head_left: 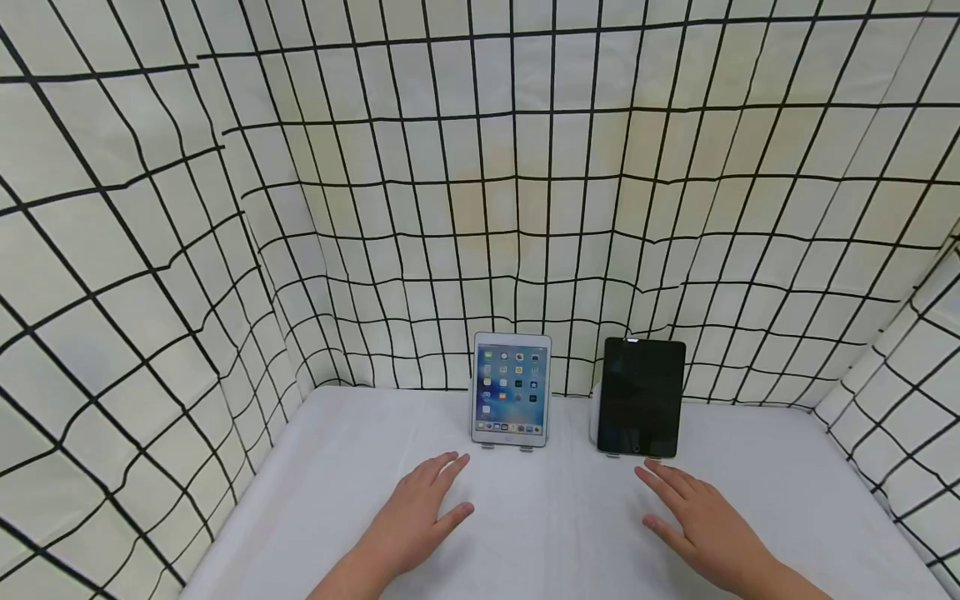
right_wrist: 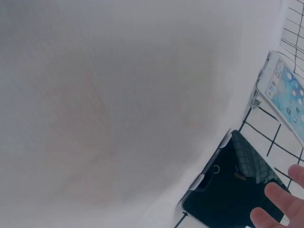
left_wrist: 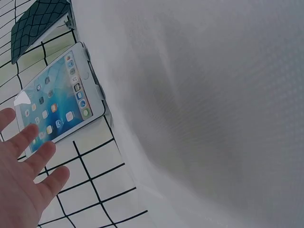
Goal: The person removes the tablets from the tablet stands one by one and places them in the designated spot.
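A white tablet (head_left: 512, 389) with a lit screen of app icons leans upright on a stand at the back of the table. To its right a black tablet (head_left: 641, 397) with a dark screen stands propped the same way. My left hand (head_left: 411, 518) hovers in front of the white tablet, fingers spread and holding nothing. In front of the black tablet is my right hand (head_left: 703, 525), also with fingers extended and nothing in it. The left wrist view shows the left fingers (left_wrist: 40, 159) overlapping the white tablet's screen; in the right wrist view the right fingers (right_wrist: 280, 199) overlap the black tablet.
White cloth covers the table (head_left: 555, 533). A pale wall (head_left: 570, 150) with a black grid rises behind it and on both sides. Small clear stand feet (head_left: 527, 448) poke out below the white tablet.
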`<state>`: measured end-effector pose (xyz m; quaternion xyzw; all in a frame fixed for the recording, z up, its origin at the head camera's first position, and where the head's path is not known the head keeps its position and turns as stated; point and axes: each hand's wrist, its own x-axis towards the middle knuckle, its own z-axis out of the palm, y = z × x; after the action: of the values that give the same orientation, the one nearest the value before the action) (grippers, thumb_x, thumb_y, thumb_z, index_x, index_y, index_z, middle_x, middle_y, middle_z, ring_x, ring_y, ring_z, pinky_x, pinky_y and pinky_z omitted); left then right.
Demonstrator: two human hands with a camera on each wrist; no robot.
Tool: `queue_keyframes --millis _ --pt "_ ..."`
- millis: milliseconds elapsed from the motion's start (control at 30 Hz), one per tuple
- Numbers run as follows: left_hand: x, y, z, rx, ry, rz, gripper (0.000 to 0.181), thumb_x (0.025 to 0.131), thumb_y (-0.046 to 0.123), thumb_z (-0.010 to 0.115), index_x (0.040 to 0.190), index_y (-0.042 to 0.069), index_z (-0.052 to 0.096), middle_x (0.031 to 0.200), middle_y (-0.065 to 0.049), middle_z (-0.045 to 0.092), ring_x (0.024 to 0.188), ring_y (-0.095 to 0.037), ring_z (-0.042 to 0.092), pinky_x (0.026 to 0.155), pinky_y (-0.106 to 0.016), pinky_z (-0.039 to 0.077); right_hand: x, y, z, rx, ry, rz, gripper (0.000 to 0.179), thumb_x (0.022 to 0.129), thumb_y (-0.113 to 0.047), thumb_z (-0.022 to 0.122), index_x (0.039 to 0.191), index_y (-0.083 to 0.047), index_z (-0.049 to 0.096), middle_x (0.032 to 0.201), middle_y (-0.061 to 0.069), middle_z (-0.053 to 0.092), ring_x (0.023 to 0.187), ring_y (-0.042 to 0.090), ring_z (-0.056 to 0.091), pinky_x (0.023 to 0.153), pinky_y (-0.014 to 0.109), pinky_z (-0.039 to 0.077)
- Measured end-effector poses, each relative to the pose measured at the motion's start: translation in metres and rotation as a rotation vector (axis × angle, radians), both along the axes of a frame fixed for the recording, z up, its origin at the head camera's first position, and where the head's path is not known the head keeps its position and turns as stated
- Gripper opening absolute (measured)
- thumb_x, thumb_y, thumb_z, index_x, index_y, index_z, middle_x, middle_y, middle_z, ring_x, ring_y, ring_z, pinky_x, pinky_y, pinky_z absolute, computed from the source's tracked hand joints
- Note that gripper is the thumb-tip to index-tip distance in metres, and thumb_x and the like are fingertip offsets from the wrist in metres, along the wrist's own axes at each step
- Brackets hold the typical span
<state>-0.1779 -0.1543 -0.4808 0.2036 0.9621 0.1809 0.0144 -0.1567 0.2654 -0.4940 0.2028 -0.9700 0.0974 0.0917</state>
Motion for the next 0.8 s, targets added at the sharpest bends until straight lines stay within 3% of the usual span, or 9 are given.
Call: queue_keyframes --millis 400,600,800 --pt "-0.004 0.004 -0.006 0.087 -0.008 0.03 0.075 0.096 0.068 0.041 0.153 0.019 0.037 0.154 -0.004 0.039 0.141 -0.028 0.036 0.111 -0.055 0.032 0.0 -0.002 0.008 -0.04 -0.096 -0.051 0.06 0.096 -0.052 0.058 0.146 -0.018 0.05 0.145 0.008 0.051 0.128 0.033 0.052 0.1 0.058 0.044" --pt "-0.001 0.002 -0.004 0.116 0.0 0.074 0.075 0.096 0.067 0.043 0.153 0.019 0.037 0.154 -0.004 0.04 0.141 -0.029 0.036 0.111 -0.055 0.032 -0.006 -0.01 0.005 -0.065 -0.09 -0.05 0.06 0.097 -0.051 0.057 0.146 -0.018 0.05 0.146 0.007 0.051 0.129 0.031 0.052 0.101 0.057 0.043" --pt "-0.003 0.006 -0.005 0.136 0.024 0.075 0.075 0.096 0.067 0.041 0.152 0.018 0.039 0.152 -0.007 0.042 0.14 -0.03 0.037 0.111 -0.054 0.032 -0.007 -0.014 0.005 -0.09 -0.081 -0.061 0.059 0.097 -0.05 0.057 0.146 -0.017 0.049 0.146 0.006 0.05 0.13 0.031 0.05 0.102 0.057 0.043"
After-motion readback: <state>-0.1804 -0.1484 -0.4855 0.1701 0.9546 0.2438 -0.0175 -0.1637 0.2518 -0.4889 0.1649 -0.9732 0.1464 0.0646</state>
